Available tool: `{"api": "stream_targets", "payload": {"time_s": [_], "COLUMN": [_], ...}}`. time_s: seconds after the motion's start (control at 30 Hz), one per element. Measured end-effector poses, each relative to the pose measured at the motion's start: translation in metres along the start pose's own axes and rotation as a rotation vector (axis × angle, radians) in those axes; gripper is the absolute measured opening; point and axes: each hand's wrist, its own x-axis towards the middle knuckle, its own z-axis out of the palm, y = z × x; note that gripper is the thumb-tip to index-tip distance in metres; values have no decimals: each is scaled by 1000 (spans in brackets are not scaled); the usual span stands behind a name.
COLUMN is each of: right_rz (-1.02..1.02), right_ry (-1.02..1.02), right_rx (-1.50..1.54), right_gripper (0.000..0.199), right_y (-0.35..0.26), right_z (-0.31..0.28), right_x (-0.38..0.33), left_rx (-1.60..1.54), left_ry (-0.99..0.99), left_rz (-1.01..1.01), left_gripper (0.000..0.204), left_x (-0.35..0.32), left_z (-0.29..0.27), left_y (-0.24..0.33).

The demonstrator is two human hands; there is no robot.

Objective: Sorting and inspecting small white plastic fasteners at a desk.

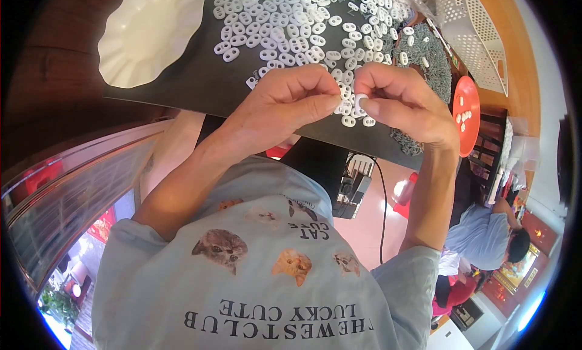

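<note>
Both my hands meet at the near edge of a dark tabletop [194,92]. Thumb and forefinger of my right hand [403,101] pinch a white oval plastic piece with two holes [360,105]. My left hand [291,98] is closed in a pinch just beside it; what lies between those fingertips is hidden. Under and beyond the hands, many loose two-hole pieces [267,22] spread over the table. A few of them [348,121] lie right below the fingertips.
A cream scalloped bowl [151,37] stands at the far left. To the right are a heap of fine grey bits [433,65], a red plate [465,137] with small white parts, and a white perforated basket [479,37]. Another person [482,235] is at the lower right.
</note>
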Motion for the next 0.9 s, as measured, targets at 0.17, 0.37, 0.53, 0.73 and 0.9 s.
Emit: {"api": "stream_targets", "payload": {"time_s": [0.17,0.37,0.53,0.73,0.9], "right_rz": [-6,-22,-38,-26,-60], "right_ry": [30,78,141,192,255], "right_rx": [36,95,189,252,-13], "right_gripper": [16,15,15,18,18], "right_y": [-1,1,3,8,6], "right_z": [5,11,20,24,27], "right_x": [0,2,2,0,-1], "left_rx": [20,5,19,-1,-16], "left_ry": [13,11,78,99,132], "left_rz": [22,-32,-40,28,7], "left_gripper": [13,14,16,15,15], "left_x": [-1,-2,-3,-3,-5], "left_z": [1,-1,1,3,6], "left_y": [3,2,5,-2,1]}}
